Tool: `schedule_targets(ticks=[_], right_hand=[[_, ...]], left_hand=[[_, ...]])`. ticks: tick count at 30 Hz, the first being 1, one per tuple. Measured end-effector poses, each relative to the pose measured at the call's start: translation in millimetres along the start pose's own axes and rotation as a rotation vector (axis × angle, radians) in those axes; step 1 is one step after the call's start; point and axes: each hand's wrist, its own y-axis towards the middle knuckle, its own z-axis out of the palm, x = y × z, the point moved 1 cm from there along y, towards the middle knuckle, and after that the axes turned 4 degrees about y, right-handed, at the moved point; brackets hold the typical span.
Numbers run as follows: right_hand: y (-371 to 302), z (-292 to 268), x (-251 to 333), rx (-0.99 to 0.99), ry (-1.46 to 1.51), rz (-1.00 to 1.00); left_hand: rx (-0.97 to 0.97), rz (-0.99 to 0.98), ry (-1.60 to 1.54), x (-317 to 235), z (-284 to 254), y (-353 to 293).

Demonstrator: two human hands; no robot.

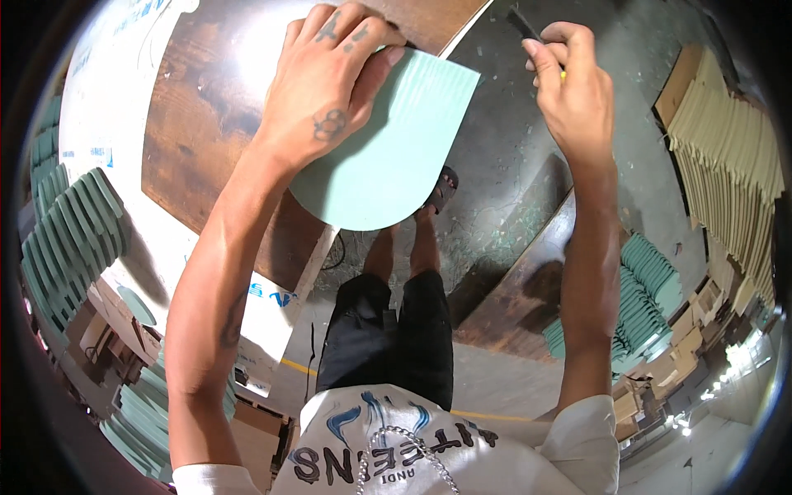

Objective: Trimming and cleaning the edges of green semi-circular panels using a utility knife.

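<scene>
A pale green panel [396,148], with one rounded end toward me, lies partly on the brown wooden tabletop and juts past its right edge. My left hand [330,82] grips the panel near its far end, the thumb lying on its face and the fingers curled; what is under them is hidden. Off to the right, apart from the panel, my right hand [573,82] is raised over the floor. Its fingers close round what looks like a utility knife [523,26] with a dark blade pointing away from me; a spot of yellow shows between the fingers.
The brown tabletop [194,124] has white sheeting [99,107] beside it. Stacked green panels [74,239] stand at left, with more green panels [643,289] at right. Cream-coloured stacked sheets [726,157] rise at far right. Green scraps litter the grey floor [503,181].
</scene>
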Motion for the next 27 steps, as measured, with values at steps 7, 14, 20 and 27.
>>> schedule_targets(ticks=[7,14,20,27], right_hand=[[-65.9,52.7,8.5,-0.170,0.479,-0.053],[-73.8,65.4,13.8,-0.326,0.395,-0.293],[-212.7,78.3,61.3,0.144,0.338,-0.466],[-145.3,68.0,50.4,-0.136,1.174,0.590]], left_hand=[[0.021,-0.019,0.019,-2.4,0.3,-2.6],[0.038,0.005,0.046,-3.9,-2.1,1.3],[-0.008,-0.009,0.016,0.7,0.9,-1.0],[-0.043,0.032,0.059,0.8,-2.4,-0.5]])
